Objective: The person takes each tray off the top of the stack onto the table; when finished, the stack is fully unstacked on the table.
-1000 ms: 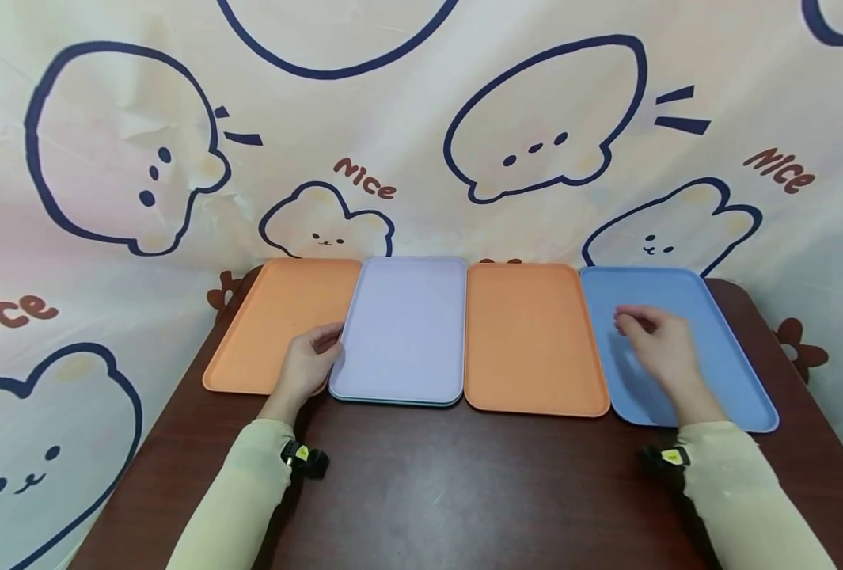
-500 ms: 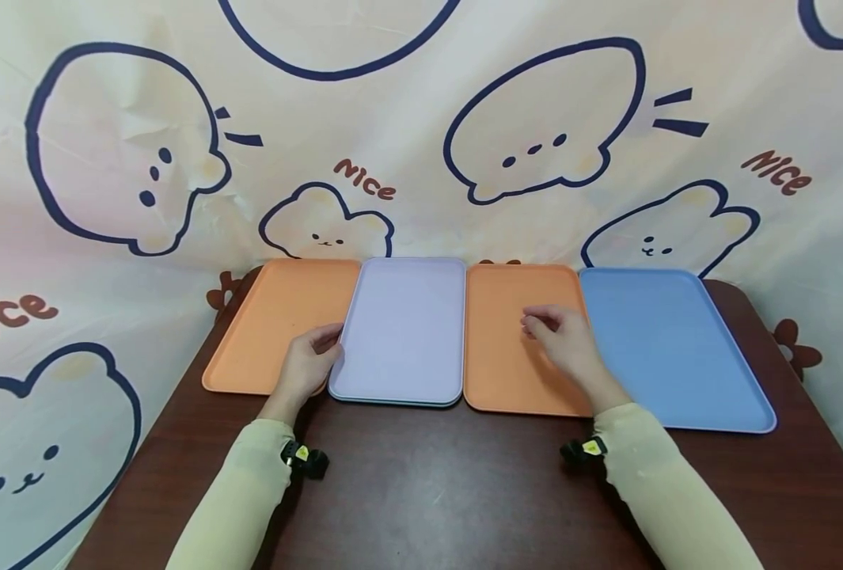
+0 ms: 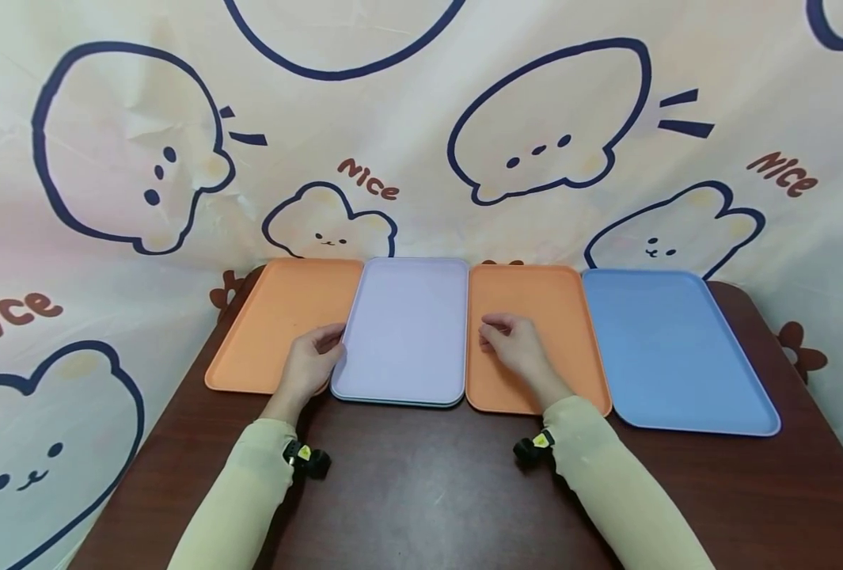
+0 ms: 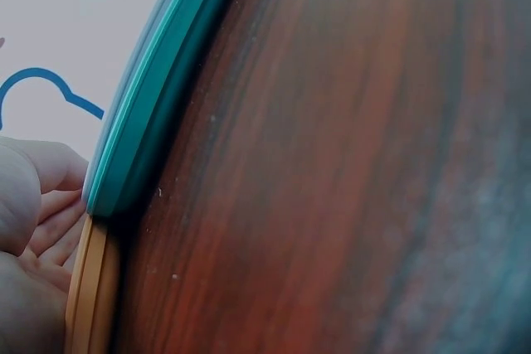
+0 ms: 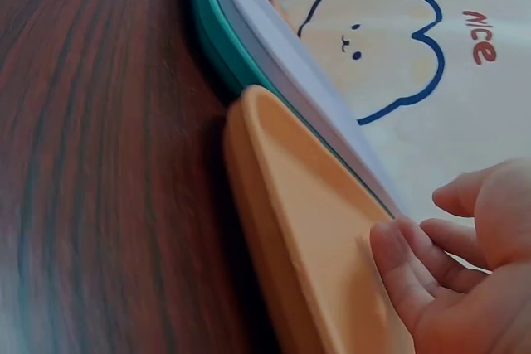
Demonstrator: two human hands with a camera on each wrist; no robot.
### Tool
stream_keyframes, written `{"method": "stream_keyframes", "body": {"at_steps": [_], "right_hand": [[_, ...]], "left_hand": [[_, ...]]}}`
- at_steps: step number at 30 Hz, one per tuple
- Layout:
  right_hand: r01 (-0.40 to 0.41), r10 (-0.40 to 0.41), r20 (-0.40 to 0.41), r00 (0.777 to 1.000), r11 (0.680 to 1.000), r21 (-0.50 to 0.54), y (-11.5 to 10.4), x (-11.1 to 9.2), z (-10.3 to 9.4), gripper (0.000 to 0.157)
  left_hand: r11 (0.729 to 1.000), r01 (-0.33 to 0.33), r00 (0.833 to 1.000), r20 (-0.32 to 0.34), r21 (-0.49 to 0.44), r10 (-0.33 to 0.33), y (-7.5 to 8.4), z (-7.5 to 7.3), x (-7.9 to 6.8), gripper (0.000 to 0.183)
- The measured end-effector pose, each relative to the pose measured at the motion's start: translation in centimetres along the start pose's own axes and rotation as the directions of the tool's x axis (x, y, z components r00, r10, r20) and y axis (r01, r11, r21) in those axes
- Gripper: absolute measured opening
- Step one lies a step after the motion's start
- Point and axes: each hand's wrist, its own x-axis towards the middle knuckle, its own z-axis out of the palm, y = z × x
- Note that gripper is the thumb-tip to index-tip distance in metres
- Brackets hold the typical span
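Observation:
A lavender tray lies flat on top of a teal tray, whose edge shows in both wrist views. My left hand holds the lavender tray at its left edge, thumb at the rim; the other fingertips are partly hidden. That hand reaches over the left orange tray. Above the right orange tray hovers my right hand, its fingers loosely bent and nothing in them. In the right wrist view its fingertips come near the lavender tray's right edge.
A blue tray ends the row at the right, beside the orange one. All trays lie along the back of a dark brown wooden table. Behind it hangs a cream cloth with bear drawings.
My right hand has moved left, from over the blue tray across the right orange tray to close by the lavender one. The left hand stays at the lavender tray's edge.

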Motion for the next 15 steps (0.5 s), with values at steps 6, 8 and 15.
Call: {"method": "stream_keyframes", "body": {"at_steps": [6, 8, 15], "right_hand": [[-0.015, 0.014, -0.024, 1.000, 0.999, -0.044, 0.1, 0.6, 1.6, 0.037], [-0.014, 0.012, -0.037, 0.999, 0.998, -0.061, 0.0, 0.8, 2.0, 0.038], [0.000, -0.025, -0.124, 0.992, 0.980, -0.198, -0.4, 1.0, 3.6, 0.034]], "left_hand": [[1.000, -0.005, 1.000, -0.001, 0.008, 0.005, 0.0, 0.0, 0.1, 0.044], [1.000, -0.006, 1.000, -0.002, 0.011, 0.006, 0.0, 0.0, 0.1, 0.044], [1.000, 0.002, 1.000, 0.001, -0.005, -0.002, -0.1, 0.0, 0.1, 0.044]]}}
